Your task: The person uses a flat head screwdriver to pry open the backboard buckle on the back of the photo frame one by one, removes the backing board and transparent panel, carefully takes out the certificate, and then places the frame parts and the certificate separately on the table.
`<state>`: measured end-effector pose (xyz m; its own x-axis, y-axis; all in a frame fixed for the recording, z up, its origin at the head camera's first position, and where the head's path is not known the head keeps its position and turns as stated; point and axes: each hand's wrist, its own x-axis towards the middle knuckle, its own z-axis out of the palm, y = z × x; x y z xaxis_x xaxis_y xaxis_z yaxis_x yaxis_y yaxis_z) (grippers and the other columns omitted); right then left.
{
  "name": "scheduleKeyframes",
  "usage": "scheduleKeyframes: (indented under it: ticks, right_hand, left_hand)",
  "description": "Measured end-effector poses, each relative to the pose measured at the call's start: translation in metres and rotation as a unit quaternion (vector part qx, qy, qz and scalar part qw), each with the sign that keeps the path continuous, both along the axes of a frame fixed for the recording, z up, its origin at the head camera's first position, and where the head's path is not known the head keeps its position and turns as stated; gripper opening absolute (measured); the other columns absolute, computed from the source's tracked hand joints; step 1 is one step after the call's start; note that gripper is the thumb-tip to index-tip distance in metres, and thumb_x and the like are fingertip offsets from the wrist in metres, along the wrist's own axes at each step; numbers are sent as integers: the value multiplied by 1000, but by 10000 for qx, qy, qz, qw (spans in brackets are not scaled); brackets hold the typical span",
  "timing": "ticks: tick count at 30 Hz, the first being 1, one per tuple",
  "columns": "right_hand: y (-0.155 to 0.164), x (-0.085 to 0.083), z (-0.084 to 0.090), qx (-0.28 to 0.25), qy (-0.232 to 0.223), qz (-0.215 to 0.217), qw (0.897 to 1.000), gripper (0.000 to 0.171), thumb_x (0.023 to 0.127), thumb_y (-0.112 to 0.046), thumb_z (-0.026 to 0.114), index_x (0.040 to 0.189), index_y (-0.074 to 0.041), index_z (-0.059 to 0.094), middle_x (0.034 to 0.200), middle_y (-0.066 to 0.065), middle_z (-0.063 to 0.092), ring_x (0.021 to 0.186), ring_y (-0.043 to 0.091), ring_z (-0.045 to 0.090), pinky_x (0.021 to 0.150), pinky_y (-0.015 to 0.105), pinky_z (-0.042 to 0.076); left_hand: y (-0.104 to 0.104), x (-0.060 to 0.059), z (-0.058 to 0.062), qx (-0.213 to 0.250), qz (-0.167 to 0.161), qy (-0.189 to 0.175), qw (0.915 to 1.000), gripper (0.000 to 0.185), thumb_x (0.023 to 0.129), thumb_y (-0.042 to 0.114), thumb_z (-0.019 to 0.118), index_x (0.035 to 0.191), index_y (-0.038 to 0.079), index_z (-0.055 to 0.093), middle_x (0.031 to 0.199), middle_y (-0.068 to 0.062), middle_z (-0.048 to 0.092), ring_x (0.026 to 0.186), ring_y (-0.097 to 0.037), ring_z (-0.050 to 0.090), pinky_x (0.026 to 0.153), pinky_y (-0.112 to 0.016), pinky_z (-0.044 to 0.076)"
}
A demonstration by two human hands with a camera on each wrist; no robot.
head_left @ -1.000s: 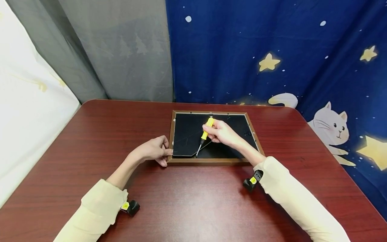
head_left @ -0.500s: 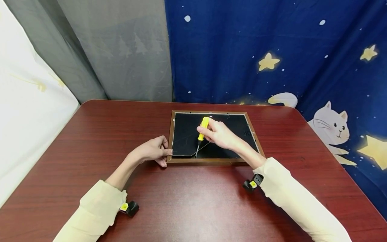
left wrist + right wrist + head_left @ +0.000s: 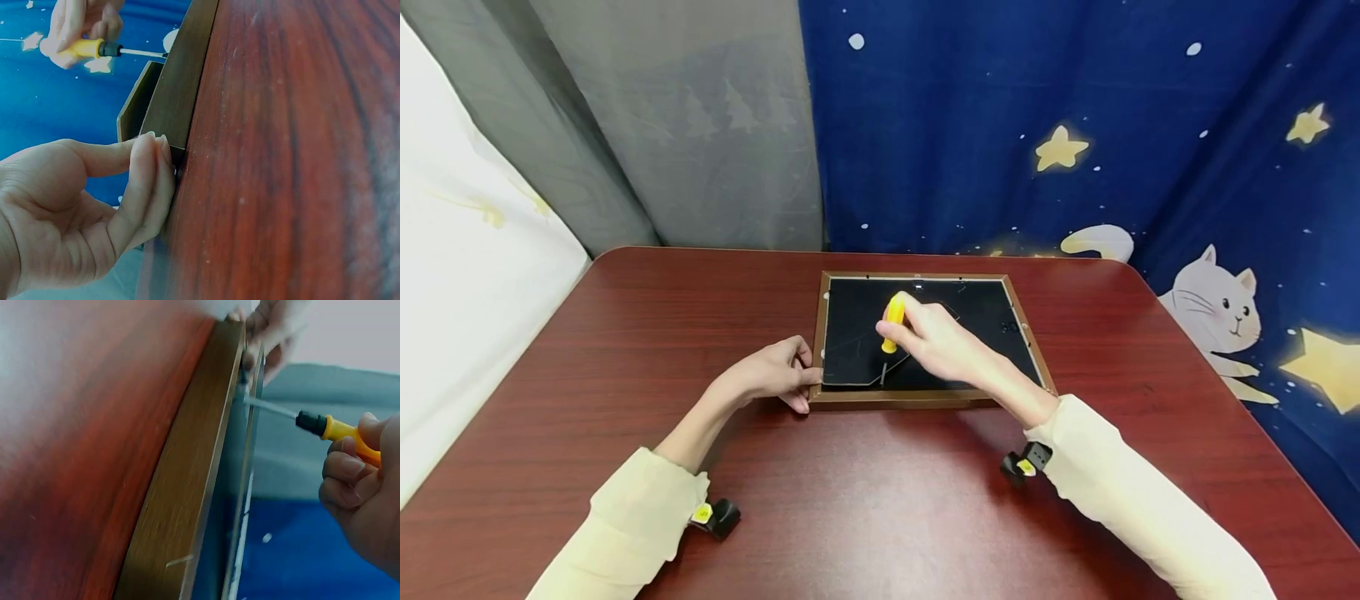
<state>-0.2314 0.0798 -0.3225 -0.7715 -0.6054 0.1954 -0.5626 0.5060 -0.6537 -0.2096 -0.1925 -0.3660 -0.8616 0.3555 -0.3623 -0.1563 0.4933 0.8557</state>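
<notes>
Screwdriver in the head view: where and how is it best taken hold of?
Probably by the yellow handle, from above and the person's right, where the right hand holds it. The handle is thick and uppermost, while the thin metal shaft points down toward the frame's near edge.

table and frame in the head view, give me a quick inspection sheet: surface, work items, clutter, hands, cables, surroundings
Surface: reddish-brown table, shiny
Work items: brown frame lies on the table; black board juts above its near-left edge; screwdriver points down near the frame's near side, tip contact unclear
Clutter: nothing seen
Hands: left hand holds the frame's near-left corner; right hand grips the screwdriver's yellow handle
Cables: nothing seen
Surroundings: grey curtain and blue curtain behind the table
</notes>
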Motion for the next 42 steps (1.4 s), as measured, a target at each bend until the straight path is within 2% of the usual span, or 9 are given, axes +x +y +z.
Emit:
scheduleKeyframes:
  ticks: [5,8,15,20,27,30,33,36,42]
  right_hand:
    - [1,-24,-11,-123,-1058,-198,9941,24,107,-26,54,93,-6,56,66,3,51,59,19,48,55,28,40]
    - [0,-28,-12,-125,-1246,-144,9920,25,107,-26,53,94,-5,55,65,3,50,58,19,47,55,28,39]
    - [-3,-14,-4,-19,-629,-3,9980,23,106,-30,55,99,-8,54,70,2,53,62,19,51,58,30,43]
    - [-3,4,-1,-2,86,138,9999,17,105,-26,59,101,-10,54,77,0,57,66,15,53,61,29,46]
    - [-10,28,-1,460,1217,596,9897,17,103,-24,62,101,-13,49,78,-7,53,65,6,50,61,23,47]
    - [-12,34,-2,596,1515,664,9844,19,101,-21,65,101,-13,48,77,-7,50,64,5,49,60,22,47]
    - [-12,34,-2,584,1596,649,9833,19,100,-21,67,101,-13,49,76,-7,50,62,5,49,58,21,46]
    - [-10,29,-1,377,1426,573,9874,17,102,-25,64,101,-14,51,77,-8,53,63,5,49,58,23,46]
    - [3,15,-2,-644,848,9,9943,10,103,-23,62,99,-14,57,72,-2,58,61,15,53,55,27,43]
  left_hand:
    - [-1,1,-3,23,31,-45,10000,24,99,6,61,106,-3,41,74,-16,61,56,-15,67,59,-27,59]
    - [0,2,-3,104,3,-47,9999,24,98,6,61,105,-3,40,73,-16,62,56,-14,67,59,-27,59]
    - [0,2,1,36,27,28,10000,22,99,6,61,105,-2,41,73,-15,62,56,-13,66,59,-25,58]
    - [-1,1,2,-39,12,47,10000,22,99,7,61,105,-2,41,73,-14,61,56,-13,67,60,-25,58]
    - [-1,2,1,58,70,18,10000,22,98,6,60,104,-1,40,72,-14,60,55,-13,66,58,-26,58]
    - [-2,2,0,33,98,16,9999,23,98,6,61,105,-1,40,73,-14,60,55,-14,67,58,-26,59]
    - [-3,2,-1,28,99,-1,9999,23,99,7,60,105,-1,40,73,-14,60,55,-13,66,58,-26,58]
    - [-3,2,-1,57,45,-6,10000,22,99,7,60,104,-1,39,73,-13,59,55,-13,66,58,-25,58]
    - [-1,1,-2,45,-139,-32,9999,22,99,6,59,105,-1,39,73,-14,61,56,-12,66,58,-25,58]
